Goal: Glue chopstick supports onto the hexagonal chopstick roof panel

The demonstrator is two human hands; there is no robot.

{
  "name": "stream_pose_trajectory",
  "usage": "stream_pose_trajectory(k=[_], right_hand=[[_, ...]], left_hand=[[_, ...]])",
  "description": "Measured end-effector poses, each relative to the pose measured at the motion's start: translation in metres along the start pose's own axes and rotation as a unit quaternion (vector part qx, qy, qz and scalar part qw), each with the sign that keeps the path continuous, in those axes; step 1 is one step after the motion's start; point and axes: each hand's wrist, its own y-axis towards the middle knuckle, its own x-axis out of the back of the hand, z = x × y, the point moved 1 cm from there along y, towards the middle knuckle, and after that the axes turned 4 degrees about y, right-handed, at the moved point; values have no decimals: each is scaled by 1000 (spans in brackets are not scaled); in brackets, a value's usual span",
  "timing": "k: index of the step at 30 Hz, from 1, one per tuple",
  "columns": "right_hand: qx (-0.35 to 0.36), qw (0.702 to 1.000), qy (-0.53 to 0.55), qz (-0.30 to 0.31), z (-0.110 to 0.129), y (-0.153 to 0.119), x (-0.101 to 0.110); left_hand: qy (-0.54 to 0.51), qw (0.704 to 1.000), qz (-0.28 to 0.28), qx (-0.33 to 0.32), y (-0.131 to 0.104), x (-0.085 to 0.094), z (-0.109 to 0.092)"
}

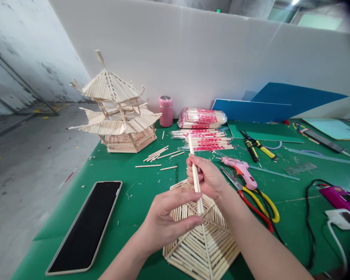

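A slim bundle of pale wooden sticks (195, 175) stands nearly upright in front of me. Its middle is gripped by the closed fingers of my right hand (206, 175). My left hand (172, 217) is at the bundle's lower end, thumb and fingers apart, the index fingertip touching or very near the sticks. Below both hands lies a many-sided stick panel (189, 249) with ribs running out from its middle. The bundle's foot is over that middle; whether it touches the panel I cannot tell.
A stick pagoda model (119, 126) stands back left, beside a pink flask (165, 111). Wrapped chopsticks (202, 118) and loose sticks (156, 153) lie behind my hands. On the right are a pink glue gun (241, 170), scissors (261, 204) and pliers (258, 147); a phone (86, 227) lies left.
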Motion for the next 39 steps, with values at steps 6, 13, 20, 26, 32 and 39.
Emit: stream_pose_trajectory(k=[6, 13, 20, 26, 32, 39], right_hand=[[10, 1000, -17, -17, -3, -7, -7], [37, 998, -18, -50, -10, -15, -16], [85, 994, 21, -61, -19, -17, -21], [95, 992, 29, -79, -21, -19, -23], [102, 990, 22, -92, -22, -21, -24], [112, 990, 27, -85, -21, -23, -25]], left_hand=[[43, 999, -24, -16, 0, -3, -2], [89, 993, -40, -63, 1, -4, -5], [91, 992, -51, -74, -2, -6, -7], [89, 992, -57, -71, -2, -6, -8], [75, 993, -59, -66, -3, -8, -9], [68, 994, -61, -65, -5, -9, -9]])
